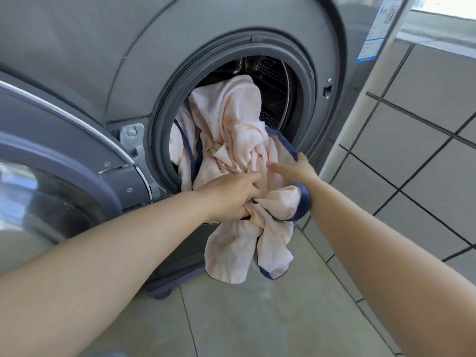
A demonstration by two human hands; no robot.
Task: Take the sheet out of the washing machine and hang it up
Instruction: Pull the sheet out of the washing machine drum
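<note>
A pale pink sheet (231, 130) with a dark blue border spills out of the round opening of the grey washing machine (123, 60). Part of it still lies in the steel drum (273, 70); a bunch hangs down past the rubber seal toward the floor. My left hand (231, 197) grips a twisted fold of the sheet just below the opening. My right hand (293, 168) reaches in from the right with fingers extended, touching the cloth near the blue edge at the seal's lower right.
The machine's door (51, 181) stands swung open at the left, close to my left forearm. A grey tiled wall (417, 150) rises on the right, and the tiled floor (257, 318) spreads below the hanging cloth.
</note>
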